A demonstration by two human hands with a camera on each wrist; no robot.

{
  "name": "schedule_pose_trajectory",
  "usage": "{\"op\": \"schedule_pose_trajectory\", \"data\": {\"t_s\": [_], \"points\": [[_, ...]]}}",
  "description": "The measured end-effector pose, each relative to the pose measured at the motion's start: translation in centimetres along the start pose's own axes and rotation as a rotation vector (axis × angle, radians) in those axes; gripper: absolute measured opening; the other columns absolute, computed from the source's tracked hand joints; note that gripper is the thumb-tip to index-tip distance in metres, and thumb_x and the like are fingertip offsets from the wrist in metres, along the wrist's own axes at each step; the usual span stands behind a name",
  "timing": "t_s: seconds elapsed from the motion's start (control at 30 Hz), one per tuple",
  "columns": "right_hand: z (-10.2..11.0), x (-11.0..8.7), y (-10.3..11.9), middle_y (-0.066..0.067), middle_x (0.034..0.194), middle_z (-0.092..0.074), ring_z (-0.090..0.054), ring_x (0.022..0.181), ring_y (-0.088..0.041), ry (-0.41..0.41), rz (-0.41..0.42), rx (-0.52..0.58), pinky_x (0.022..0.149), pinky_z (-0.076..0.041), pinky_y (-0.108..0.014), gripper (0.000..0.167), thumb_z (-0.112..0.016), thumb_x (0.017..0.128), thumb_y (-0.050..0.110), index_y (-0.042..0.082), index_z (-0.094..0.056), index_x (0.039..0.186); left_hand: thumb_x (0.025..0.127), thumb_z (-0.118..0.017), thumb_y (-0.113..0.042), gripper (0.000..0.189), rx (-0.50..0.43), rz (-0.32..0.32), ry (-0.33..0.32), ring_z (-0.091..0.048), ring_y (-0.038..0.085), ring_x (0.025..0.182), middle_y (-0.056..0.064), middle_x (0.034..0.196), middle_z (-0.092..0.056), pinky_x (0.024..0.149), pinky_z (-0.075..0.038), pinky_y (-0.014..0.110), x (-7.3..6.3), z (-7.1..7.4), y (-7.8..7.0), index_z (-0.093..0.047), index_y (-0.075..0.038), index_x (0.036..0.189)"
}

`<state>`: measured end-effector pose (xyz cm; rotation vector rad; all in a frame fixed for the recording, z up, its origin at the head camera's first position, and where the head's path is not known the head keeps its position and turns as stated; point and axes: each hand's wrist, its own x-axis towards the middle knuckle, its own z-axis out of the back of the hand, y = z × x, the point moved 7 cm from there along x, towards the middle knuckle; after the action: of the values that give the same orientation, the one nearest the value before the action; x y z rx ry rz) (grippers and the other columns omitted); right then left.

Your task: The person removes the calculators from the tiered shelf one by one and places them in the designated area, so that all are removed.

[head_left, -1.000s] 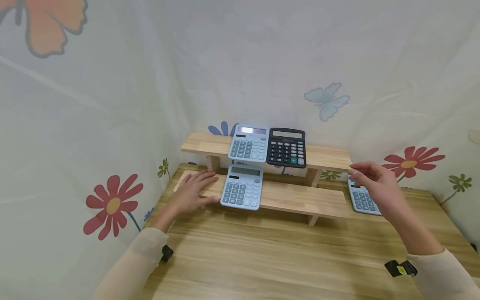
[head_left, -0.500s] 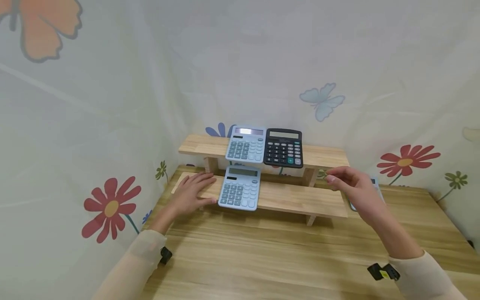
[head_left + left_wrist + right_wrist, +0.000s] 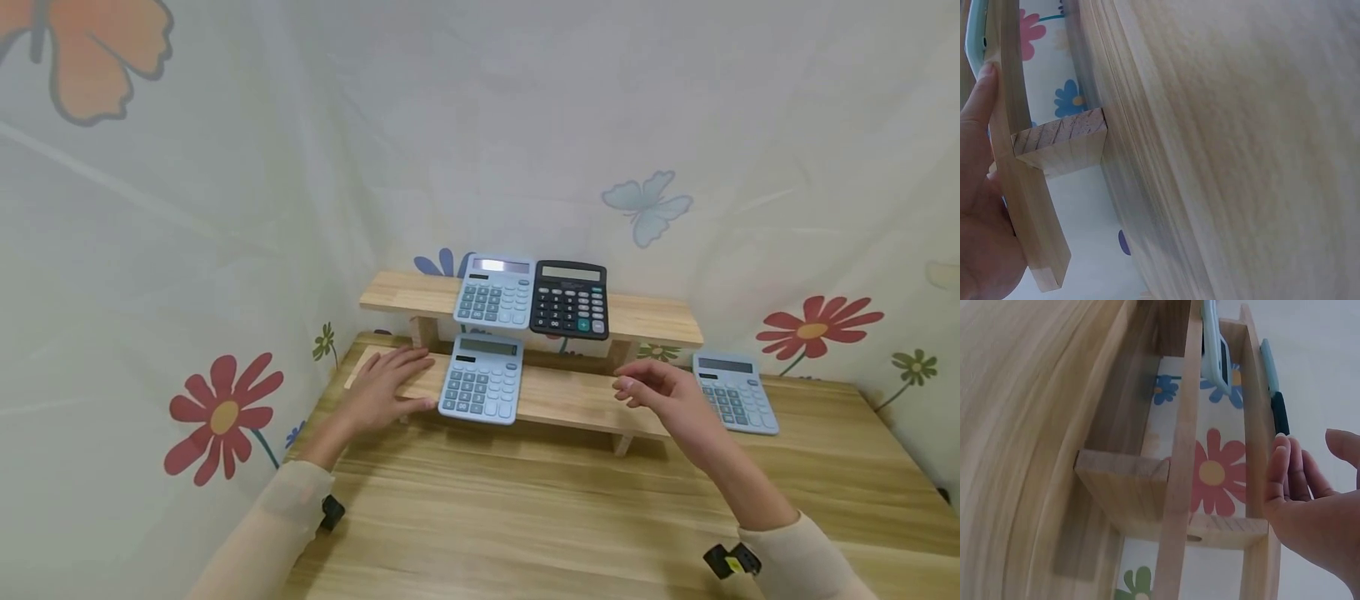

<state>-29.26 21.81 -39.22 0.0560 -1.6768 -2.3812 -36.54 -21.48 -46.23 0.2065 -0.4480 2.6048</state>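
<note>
My left hand (image 3: 380, 394) rests on the left end of the lower wooden shelf (image 3: 570, 396), fingers spread and relaxed. Its thumb tip is right at the left edge of a light blue calculator (image 3: 482, 379) lying on that shelf. In the left wrist view the thumb (image 3: 980, 100) lies along the shelf's front edge, by the calculator's side (image 3: 975, 37). Over the right part of the lower shelf hangs my right hand (image 3: 670, 404), its fingers loosely bent and nothing between them. Beyond it, a second light blue calculator (image 3: 737, 393) lies right of the shelf.
On the upper wooden shelf (image 3: 652, 317), another light blue calculator (image 3: 495, 292) sits beside a black calculator (image 3: 570, 300). The stepped rack stands on a wood-grain table (image 3: 540, 525). Behind and to the left hangs a pale cloth (image 3: 480, 133) printed with flowers and butterflies.
My right hand has moved left, away from the calculator on the right, which shows more fully now. The left hand and the shelf calculators have stayed in place.
</note>
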Motion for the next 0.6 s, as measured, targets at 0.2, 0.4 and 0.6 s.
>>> {"op": "schedule_pose_trajectory", "data": {"t_s": [0.2,0.4,0.6], "points": [[-2.3,0.7,-0.7,-0.024,0.124,-0.069,-0.071,0.108,-0.023,0.057,-0.003,0.079,0.097,-0.06,-0.039,0.045,-0.064,0.109,0.025,-0.01,-0.059,0.136,0.094,-0.065,-0.071,0.085,-0.001,-0.016,-0.011,-0.026,0.038,0.158,0.004,0.17,-0.038,0.124,-0.012,0.071,0.1,0.2,-0.2,-0.049,-0.021,0.161],[-4.5,1.0,-1.4,-0.024,0.126,-0.069,-0.073,0.111,-0.021,0.106,-0.003,0.167,0.1,-0.059,-0.043,0.04,-0.063,0.109,0.017,-0.012,-0.057,0.137,0.094,-0.063,-0.073,0.086,0.004,-0.014,-0.001,-0.026,0.038,0.158,0.004,0.17,-0.037,0.125,-0.012,0.07,0.0,0.1,-0.2,-0.048,-0.021,0.161],[-6.6,1.2,-1.5,-0.029,0.126,-0.068,-0.073,0.114,-0.024,0.145,0.013,0.264,0.1,-0.058,-0.042,0.041,-0.062,0.109,0.013,-0.015,-0.054,0.137,0.094,-0.062,-0.074,0.086,0.003,-0.015,-0.01,-0.027,0.038,0.158,0.004,0.17,-0.038,0.125,-0.012,0.07,0.0,0.1,-0.1,-0.048,-0.022,0.161]]}}
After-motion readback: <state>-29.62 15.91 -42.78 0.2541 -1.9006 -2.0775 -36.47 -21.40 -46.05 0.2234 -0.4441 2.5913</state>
